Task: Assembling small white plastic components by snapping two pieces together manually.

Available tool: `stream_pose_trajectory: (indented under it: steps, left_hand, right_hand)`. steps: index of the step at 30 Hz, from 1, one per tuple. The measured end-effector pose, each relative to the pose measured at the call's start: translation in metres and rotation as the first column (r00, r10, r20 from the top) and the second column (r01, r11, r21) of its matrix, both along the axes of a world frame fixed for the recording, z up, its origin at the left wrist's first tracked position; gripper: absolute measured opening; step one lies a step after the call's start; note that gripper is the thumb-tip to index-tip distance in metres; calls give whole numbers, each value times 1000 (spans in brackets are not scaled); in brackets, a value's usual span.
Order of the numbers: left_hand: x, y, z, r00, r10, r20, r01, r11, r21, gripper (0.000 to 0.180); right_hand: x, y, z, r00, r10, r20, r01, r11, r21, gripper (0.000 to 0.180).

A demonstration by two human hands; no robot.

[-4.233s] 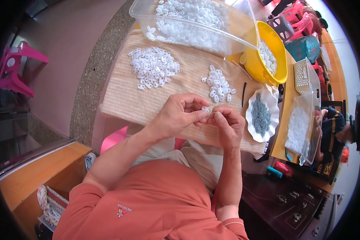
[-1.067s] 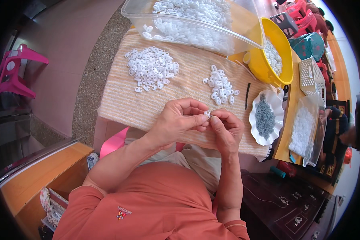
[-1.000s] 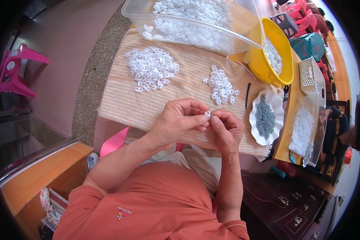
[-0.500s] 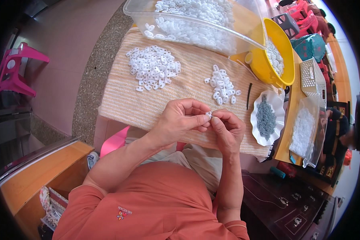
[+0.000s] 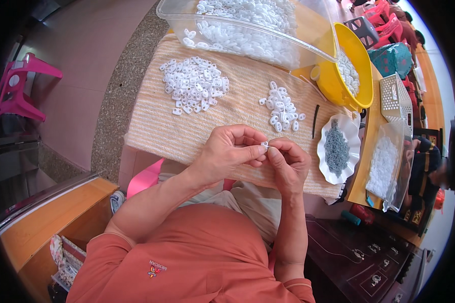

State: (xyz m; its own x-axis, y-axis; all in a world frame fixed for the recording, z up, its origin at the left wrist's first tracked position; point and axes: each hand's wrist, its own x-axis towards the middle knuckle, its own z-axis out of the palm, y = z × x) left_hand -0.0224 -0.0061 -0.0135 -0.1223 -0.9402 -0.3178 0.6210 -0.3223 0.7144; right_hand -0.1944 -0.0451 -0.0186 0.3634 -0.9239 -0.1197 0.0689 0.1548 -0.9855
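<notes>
A clear plastic bag (image 5: 388, 164) filled with small white pieces lies at the right end of the counter (image 5: 361, 182), just right of a white scalloped dish. It is roughly rectangular and see-through, its white contents showing through. No labels, signs or screens can be made out; any print on the dark items at the far right is too small to tell.

White plastic pieces (image 5: 194, 91) on orange-cream striped cloth (image 5: 151, 129); yellow bowl (image 5: 356, 55); white scalloped plate (image 5: 351, 136) with grey rings (image 5: 336, 149); clear bin (image 5: 308, 25); pink stool (image 5: 15, 91); orange shirt (image 5: 197, 257).
</notes>
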Motion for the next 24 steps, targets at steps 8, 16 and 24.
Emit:
stream_pose_trajectory:
  steps: [8, 16, 24]
  left_hand:
    - [0, 0, 0, 1000, -1, -10, 1, 1000, 3, 17]
    - [0, 0, 0, 1000, -15, 9, 15, 1000, -2, 19]
    - [-1, 1, -1, 1000, -15, 20, 16, 1000, -19, 20]
  right_hand:
    - [-2, -1, -1, 1000, 22, -1, -22, 1000, -2, 11]
    - [-4, -3, 2, 994, 68, -88, -74, 995, -68, 9]
    - [-6, -4, 4, 993, 78, -94, -83, 995, -52, 9]
